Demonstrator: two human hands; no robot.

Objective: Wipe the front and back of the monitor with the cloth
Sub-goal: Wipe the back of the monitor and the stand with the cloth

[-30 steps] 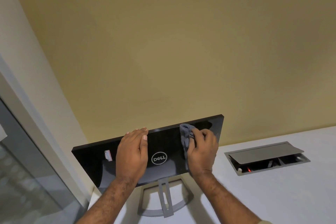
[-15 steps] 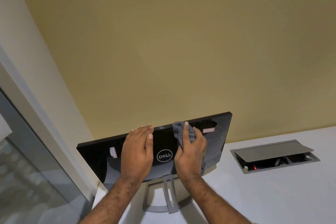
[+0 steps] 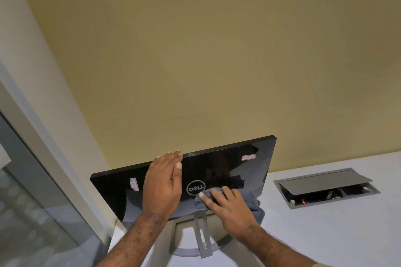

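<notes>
Mustard-yellow wall, matt and smooth, fills most of the head view, with a pale door frame and a frosted glass panel running down the left edge. Below it lies a flat white desk, smooth and lightly glossy.

At the back of the desk stands the monitor, a thin rectangular panel with its glossy black back turned to the camera, tilted so that its top edge rises toward the right. A round silver logo sits near the middle of the back, a small white sticker toward its left end and a red-edged label near its upper right corner. A grey metal stand, a flat upright strip on a curved base, holds it up.

The left hand lies flat on the back, fingers straight and together, fingertips reaching the top edge, its grip holding nothing. The right hand presses a soft, crumpled grey cloth against the lower back, just right of the logo, fingers spread over the fabric.

To the right, a grey rectangular cable box is sunk into the desk, its hinged lid partly raised.
</notes>
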